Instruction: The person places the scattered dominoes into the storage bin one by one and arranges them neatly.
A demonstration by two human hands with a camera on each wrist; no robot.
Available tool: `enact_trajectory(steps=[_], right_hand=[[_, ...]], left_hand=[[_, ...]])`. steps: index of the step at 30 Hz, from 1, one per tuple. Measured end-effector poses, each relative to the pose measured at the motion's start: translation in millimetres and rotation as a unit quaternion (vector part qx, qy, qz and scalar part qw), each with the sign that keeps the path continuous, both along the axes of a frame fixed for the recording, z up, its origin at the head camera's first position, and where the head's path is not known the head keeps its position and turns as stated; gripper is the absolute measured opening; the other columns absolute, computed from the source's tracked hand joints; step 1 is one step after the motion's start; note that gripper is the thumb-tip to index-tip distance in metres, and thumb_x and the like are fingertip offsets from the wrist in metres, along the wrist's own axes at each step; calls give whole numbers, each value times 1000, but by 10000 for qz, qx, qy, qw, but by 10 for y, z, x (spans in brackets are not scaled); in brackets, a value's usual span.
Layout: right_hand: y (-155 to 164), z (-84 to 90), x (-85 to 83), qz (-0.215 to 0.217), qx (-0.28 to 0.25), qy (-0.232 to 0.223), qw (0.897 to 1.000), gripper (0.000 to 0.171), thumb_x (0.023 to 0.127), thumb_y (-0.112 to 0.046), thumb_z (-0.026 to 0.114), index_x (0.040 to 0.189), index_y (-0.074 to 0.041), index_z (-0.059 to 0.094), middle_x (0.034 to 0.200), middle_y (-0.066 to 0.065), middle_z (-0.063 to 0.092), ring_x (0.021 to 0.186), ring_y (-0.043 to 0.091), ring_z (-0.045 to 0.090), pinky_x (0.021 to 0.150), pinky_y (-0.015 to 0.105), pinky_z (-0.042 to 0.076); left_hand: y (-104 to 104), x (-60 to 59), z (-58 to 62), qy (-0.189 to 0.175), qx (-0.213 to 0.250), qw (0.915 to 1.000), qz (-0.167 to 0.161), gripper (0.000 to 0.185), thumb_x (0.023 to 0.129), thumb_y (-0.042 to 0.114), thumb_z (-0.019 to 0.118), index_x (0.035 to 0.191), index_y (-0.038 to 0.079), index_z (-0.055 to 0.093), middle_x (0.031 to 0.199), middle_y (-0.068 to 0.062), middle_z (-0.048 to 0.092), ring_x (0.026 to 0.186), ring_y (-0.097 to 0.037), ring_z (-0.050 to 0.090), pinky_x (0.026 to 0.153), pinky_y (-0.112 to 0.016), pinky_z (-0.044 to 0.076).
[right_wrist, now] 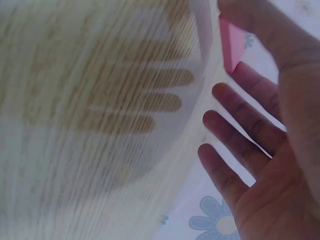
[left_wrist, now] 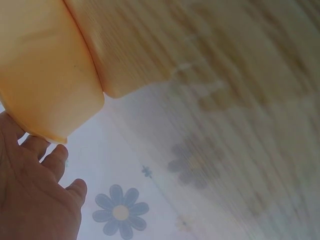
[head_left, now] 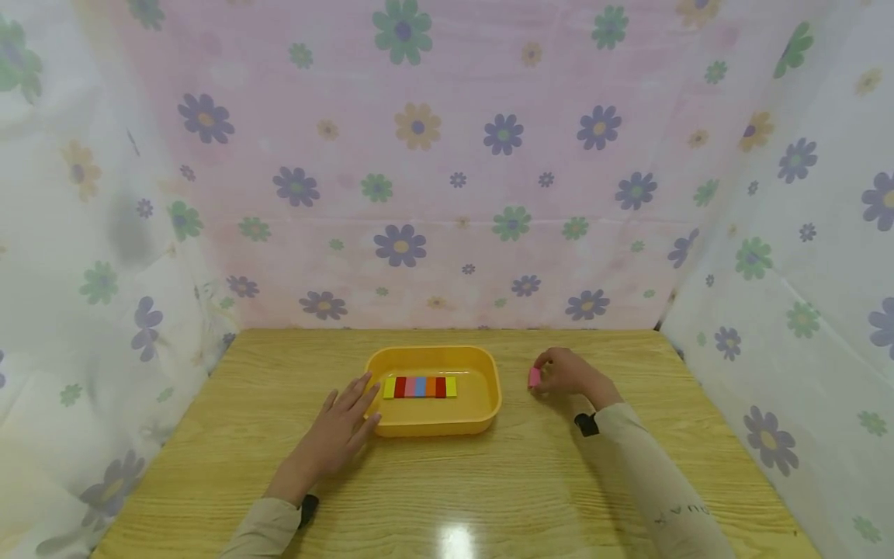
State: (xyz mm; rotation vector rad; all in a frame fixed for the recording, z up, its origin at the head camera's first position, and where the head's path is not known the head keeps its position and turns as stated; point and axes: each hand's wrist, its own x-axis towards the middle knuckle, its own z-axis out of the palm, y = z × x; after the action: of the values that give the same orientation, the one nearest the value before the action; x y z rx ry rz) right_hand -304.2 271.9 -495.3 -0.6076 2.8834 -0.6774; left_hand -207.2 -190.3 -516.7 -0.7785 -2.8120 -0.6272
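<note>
Small pink rectangular block [head_left: 534, 377]: pinched between thumb and forefinger of the right hand [head_left: 569, 372], low over the wooden table [head_left: 489, 481], well to the right of the tray; the other fingers [right_wrist: 235, 127] spread loose beneath it.

Shallow yellow plastic tray [head_left: 482, 419]: mid-table, holding a row of flat coloured blocks [head_left: 420, 387], set edge to edge: yellow, dark red, pink, blue, orange, red, yellow.

Left hand [head_left: 338, 431]: lies flat, fingers straight and slightly spread, fingertips against the tray's left rim; holds nothing.

Flower-printed cloth [head_left: 447, 171]: hangs behind and on both sides.
</note>
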Motion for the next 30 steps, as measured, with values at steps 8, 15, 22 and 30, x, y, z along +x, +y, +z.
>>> enact_trajectory(steps=[8, 15, 22, 30], right_hand=[[-19, -6, 114, 22, -485, -52, 9988, 36, 81, -23, 86, 109, -5, 73, 121, 16, 69, 120, 42, 59, 103, 59, 48], [-41, 28, 192, 142, -527, 47, 9985, 32, 83, -23, 84, 109, -7, 74, 115, 11, 71, 113, 36, 62, 99, 56, 50], [-69, 41, 243, 57, -583, -75, 9983, 28, 85, -27, 84, 107, -15, 74, 109, 2, 72, 109, 28, 63, 98, 52, 52], [-115, 84, 337, 208, -539, 138, 9982, 26, 86, -31, 83, 105, -16, 74, 101, -3, 71, 100, 25, 64, 92, 50, 53]], left_hand=[[0, 6, 10, 33, -25, 10000, -12, 59, 109, 35, 47, 158, 5, 36, 167, -16, 25, 152, -42, 27, 119, -70, 17], [7, 7, 28, 44, -12, 10000, -10, 58, 108, 34, 49, 157, 4, 37, 167, -17, 26, 151, -42, 28, 119, -70, 17], [13, 4, 28, 54, -19, 10000, -1, 59, 108, 34, 49, 157, 4, 37, 167, -17, 27, 151, -42, 28, 119, -69, 17], [13, 16, 40, 43, -24, 10000, 0, 59, 108, 34, 49, 157, 4, 37, 166, -18, 27, 151, -42, 28, 119, -70, 17]])
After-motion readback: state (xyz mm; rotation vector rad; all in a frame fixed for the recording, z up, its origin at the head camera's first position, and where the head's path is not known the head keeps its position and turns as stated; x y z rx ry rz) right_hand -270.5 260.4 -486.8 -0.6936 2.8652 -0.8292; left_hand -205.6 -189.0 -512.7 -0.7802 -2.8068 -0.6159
